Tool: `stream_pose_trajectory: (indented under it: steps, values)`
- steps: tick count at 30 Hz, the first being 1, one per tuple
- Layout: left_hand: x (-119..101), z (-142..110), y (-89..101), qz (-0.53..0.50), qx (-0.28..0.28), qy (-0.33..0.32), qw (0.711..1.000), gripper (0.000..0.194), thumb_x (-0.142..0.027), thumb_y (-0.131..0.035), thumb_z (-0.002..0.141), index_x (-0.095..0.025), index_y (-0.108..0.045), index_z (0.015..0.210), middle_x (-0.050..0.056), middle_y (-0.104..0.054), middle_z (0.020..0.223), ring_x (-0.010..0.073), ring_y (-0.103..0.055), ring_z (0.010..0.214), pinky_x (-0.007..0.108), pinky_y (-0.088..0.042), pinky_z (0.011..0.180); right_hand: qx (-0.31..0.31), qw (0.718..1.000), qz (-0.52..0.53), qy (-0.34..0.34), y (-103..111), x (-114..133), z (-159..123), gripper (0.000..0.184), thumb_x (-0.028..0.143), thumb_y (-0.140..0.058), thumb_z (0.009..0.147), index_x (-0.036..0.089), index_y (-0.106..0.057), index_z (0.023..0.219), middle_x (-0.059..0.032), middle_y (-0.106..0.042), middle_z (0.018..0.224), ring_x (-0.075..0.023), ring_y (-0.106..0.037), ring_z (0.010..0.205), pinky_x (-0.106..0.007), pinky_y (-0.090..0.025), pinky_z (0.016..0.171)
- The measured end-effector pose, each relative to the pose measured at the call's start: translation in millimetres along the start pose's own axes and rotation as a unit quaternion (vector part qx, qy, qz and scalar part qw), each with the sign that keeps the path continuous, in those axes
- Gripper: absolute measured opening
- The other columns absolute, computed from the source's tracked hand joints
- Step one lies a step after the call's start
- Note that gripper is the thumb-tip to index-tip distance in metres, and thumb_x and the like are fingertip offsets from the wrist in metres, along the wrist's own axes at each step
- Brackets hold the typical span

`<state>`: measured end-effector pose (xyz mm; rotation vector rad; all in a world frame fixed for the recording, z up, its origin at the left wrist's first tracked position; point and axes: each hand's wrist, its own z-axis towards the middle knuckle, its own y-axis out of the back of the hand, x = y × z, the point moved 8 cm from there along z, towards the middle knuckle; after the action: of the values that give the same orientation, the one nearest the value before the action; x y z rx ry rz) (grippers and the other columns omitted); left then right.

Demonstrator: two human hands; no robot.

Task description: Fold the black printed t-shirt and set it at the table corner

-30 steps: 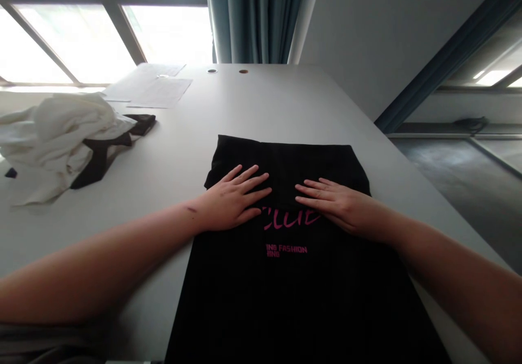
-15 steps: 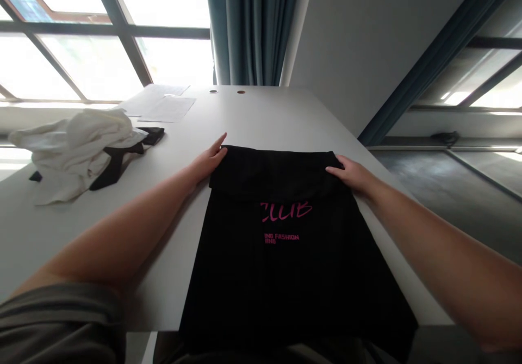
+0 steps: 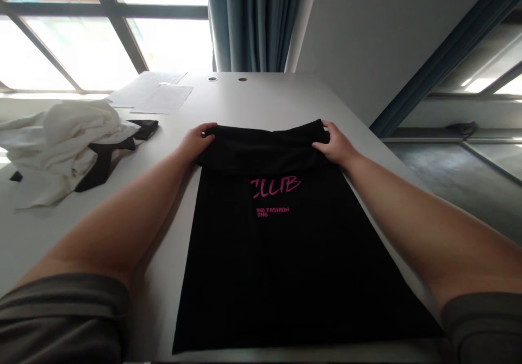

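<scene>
A black T-shirt (image 3: 277,266) with pink lettering lies on the white table (image 3: 261,100), its far part folded over toward me. My left hand (image 3: 198,142) pinches the left corner of the folded edge between thumb and fingers. At the opposite corner, my right hand (image 3: 331,142) grips the same edge, thumb on top. The far edge looks slightly raised and dips in the middle between the hands. Part of the print is hidden under the fold.
To the left lies a crumpled heap of white cloth (image 3: 77,130) with dark pieces (image 3: 100,168). Sheets of paper (image 3: 163,100) rest at the far left of the table, near two round holes. A blue curtain (image 3: 255,21) hangs behind, beside windows.
Both hands have closed on the far corners of the fold, where the left fingers were stretched out before. The folded edge has lifted a little, and the shirt's near hem now shows fully.
</scene>
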<state>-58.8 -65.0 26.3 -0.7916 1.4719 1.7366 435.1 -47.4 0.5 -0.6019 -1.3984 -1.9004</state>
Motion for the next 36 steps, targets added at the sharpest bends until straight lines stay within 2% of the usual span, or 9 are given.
stream_pose_trajectory:
  steps: [9, 15, 18, 24, 27, 29, 32, 34, 36]
  values:
    - [2, 49, 1.5, 0.109, 0.003, -0.021, 0.994, 0.062, -0.057, -0.071, 0.113, -0.014, -0.078, 0.157, 0.008, -0.081, 0.130, 0.0307, -0.074, 0.129, 0.048, -0.057, 0.127, 0.003, 0.995, -0.102, 0.009, -12, -4, 49, 0.098, 0.053, -0.084, 0.083, 0.015, -0.055, 0.169, -0.0183, -0.072, 0.142, -0.0323, -0.071, 0.127, -0.056, -0.060, 0.126]
    - [1, 37, 15.0, 0.125, -0.043, -0.070, 0.989, 0.053, -0.060, -0.064, 0.116, -0.021, -0.084, 0.146, 0.009, -0.060, 0.169, 0.0361, -0.049, 0.166, 0.049, -0.042, 0.141, -0.015, 0.989, -0.142, -0.045, 2, -17, 32, 0.090, 0.052, -0.078, 0.089, 0.018, -0.054, 0.170, -0.0221, -0.058, 0.159, -0.0298, -0.069, 0.128, -0.058, -0.060, 0.127]
    - [-1, 17, 10.0, 0.149, 0.008, -0.097, 0.984, 0.051, -0.052, -0.066, 0.113, -0.022, -0.081, 0.152, 0.010, -0.055, 0.177, 0.0365, -0.049, 0.167, 0.050, -0.036, 0.145, 0.032, 0.988, -0.152, -0.009, 3, -6, 12, 0.078, 0.052, -0.071, 0.094, 0.019, -0.064, 0.164, -0.0197, -0.057, 0.163, -0.0316, -0.066, 0.142, -0.057, -0.053, 0.137]
    - [4, -51, 6.7, 0.279, 0.086, -0.087, 0.952, 0.067, -0.044, -0.051, 0.116, -0.015, -0.063, 0.175, 0.019, -0.051, 0.181, 0.0407, -0.046, 0.171, 0.058, -0.033, 0.146, 0.102, 0.971, -0.188, 0.104, 19, 31, -61, 0.064, 0.052, -0.057, 0.103, 0.022, -0.073, 0.157, -0.0170, -0.065, 0.156, -0.0335, -0.062, 0.153, -0.062, -0.045, 0.143]
    - [-32, -116, 7.4, 0.306, 0.080, -0.178, 0.932, 0.059, -0.047, -0.058, 0.115, -0.022, -0.071, 0.167, 0.015, -0.047, 0.184, 0.0438, -0.034, 0.177, 0.068, -0.030, 0.145, 0.103, 0.955, -0.206, 0.189, 28, 77, -109, 0.052, 0.048, -0.059, 0.106, 0.023, -0.081, 0.146, -0.0159, -0.063, 0.162, -0.0372, -0.056, 0.162, -0.069, -0.042, 0.144]
    - [-67, -174, -9.9, 0.281, 0.162, -0.280, 0.904, 0.052, -0.049, -0.062, 0.115, -0.028, -0.075, 0.162, 0.012, -0.054, 0.181, 0.0411, -0.041, 0.174, 0.065, -0.032, 0.145, 0.124, 0.941, -0.201, 0.242, 28, 116, -144, 0.047, 0.048, -0.068, 0.104, 0.026, -0.084, 0.141, -0.0140, -0.059, 0.169, -0.0408, -0.044, 0.173, -0.072, -0.035, 0.148]
    - [-109, -262, -40.9, 0.221, 0.335, -0.391, 0.828, 0.065, -0.058, -0.083, 0.105, -0.036, -0.073, 0.165, 0.010, -0.058, 0.178, 0.0408, -0.050, 0.169, 0.061, -0.035, 0.145, 0.299, 0.905, -0.127, 0.276, 4, 164, -201, 0.052, 0.051, -0.072, 0.106, 0.031, -0.080, 0.153, -0.0123, -0.062, 0.167, -0.0319, -0.055, 0.167, -0.057, -0.044, 0.148]
    - [-124, -292, -50.9, 0.222, 0.369, -0.410, 0.804, 0.073, -0.057, -0.092, 0.098, -0.037, -0.072, 0.165, 0.009, -0.056, 0.180, 0.0438, -0.047, 0.171, 0.064, -0.034, 0.145, 0.441, 0.848, -0.079, 0.283, -15, 185, -238, 0.073, 0.058, -0.084, 0.098, 0.037, -0.070, 0.167, -0.0094, -0.063, 0.168, -0.0288, -0.058, 0.166, -0.055, -0.040, 0.150]
    - [-128, -299, -55.4, 0.235, 0.367, -0.408, 0.802, 0.065, -0.046, -0.091, 0.099, -0.036, -0.075, 0.161, 0.009, -0.058, 0.179, 0.0420, -0.051, 0.169, 0.062, -0.037, 0.145, 0.487, 0.822, -0.075, 0.284, -24, 196, -257, 0.089, 0.055, -0.094, 0.088, 0.041, -0.065, 0.171, -0.0077, -0.057, 0.175, -0.0317, -0.050, 0.173, -0.061, -0.029, 0.153]
